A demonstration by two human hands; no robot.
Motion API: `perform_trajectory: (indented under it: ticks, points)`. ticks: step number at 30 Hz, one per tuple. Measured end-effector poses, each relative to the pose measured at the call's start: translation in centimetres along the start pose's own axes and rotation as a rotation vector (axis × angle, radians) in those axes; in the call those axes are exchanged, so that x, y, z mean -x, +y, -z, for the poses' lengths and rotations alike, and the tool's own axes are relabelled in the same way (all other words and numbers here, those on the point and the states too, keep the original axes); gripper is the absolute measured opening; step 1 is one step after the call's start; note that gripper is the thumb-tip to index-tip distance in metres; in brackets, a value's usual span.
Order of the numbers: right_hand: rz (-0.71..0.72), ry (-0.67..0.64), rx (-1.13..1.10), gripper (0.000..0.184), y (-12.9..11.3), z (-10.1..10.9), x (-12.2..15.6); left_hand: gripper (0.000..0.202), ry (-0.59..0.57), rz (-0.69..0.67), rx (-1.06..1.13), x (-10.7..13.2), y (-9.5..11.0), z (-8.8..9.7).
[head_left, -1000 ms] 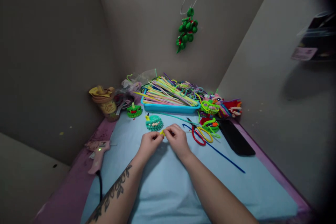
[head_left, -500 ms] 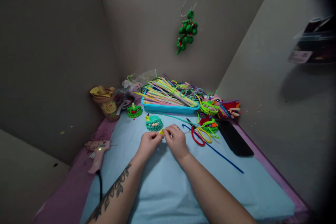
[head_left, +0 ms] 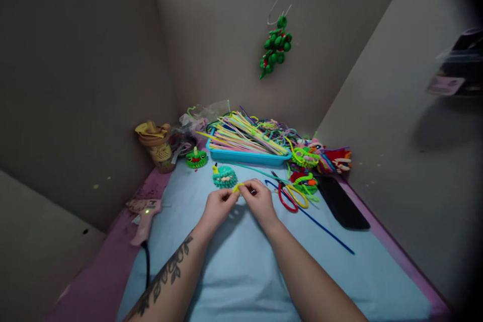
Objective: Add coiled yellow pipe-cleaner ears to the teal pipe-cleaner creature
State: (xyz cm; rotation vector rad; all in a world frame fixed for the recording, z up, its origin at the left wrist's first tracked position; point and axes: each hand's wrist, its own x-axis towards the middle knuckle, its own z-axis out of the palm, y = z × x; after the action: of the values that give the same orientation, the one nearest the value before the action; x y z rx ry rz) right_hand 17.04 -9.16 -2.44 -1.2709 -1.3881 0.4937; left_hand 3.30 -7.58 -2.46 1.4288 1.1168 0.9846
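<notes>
Between my fingertips is a small piece of yellow pipe cleaner (head_left: 237, 188), partly hidden by the fingers. My left hand (head_left: 220, 205) pinches it from the left, and my right hand (head_left: 258, 201) pinches it from the right. Just behind the hands sits a teal fuzzy figure (head_left: 224, 177) with a yellow bit on top. To the right of my right hand lie scissors (head_left: 289, 197) with one red and one yellow handle. A dark blue pipe cleaner (head_left: 326, 230) passes beneath them, slanting toward the front right.
A blue tray (head_left: 249, 158) full of pipe cleaners stands at the back. On the left are a pink glue gun (head_left: 145, 221), a cup (head_left: 160, 153) and a green figure (head_left: 196, 159). A black phone-like slab (head_left: 343, 204) and colourful figures (head_left: 305, 157) lie right. Grey partitions (head_left: 226, 35) enclose the table.
The view has shifted slightly, so everything sits a little further right. My fingers have moved a little on the yellow piece, and slightly more of it shows.
</notes>
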Motion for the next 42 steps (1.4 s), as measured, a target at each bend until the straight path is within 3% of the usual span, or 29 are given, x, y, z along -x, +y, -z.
perform_trajectory:
  ticks: [5,15,21,25,29,33,37,42]
  points:
    - [-0.075,0.079,-0.063,0.016,0.4,0.4,-0.3,0.041,-0.078,0.106,0.141,0.1,0.1,0.2]
    - [-0.049,0.036,-0.105,0.016,-0.6,0.2,0.1,0.037,-0.218,0.319,0.422,0.4,1.0,0.5]
    - [-0.207,-0.071,-0.201,0.019,-0.7,0.3,0.1,0.035,-0.216,0.394,0.505,0.3,1.0,0.6]
    - [-0.175,-0.182,-0.115,0.017,-0.6,1.3,-2.0,0.038,-0.165,0.396,0.524,0.2,0.7,0.5]
    - [-0.191,-0.181,-0.084,0.015,1.2,1.5,-6.1,0.042,-0.084,0.312,0.41,0.1,0.6,0.1]
    - [-0.25,-0.17,-0.15,0.014,4.1,-0.5,-9.2,0.04,0.017,0.224,0.181,0.0,0.7,0.0]
    - [-0.283,-0.17,-0.2,0.013,6.0,-2.8,-10.0,0.032,0.119,0.102,-0.039,-0.1,0.7,0.2]
    - [-0.319,-0.211,-0.238,0.011,6.7,-3.2,-10.0,0.024,0.073,-0.038,-0.397,-0.4,1.1,0.9]
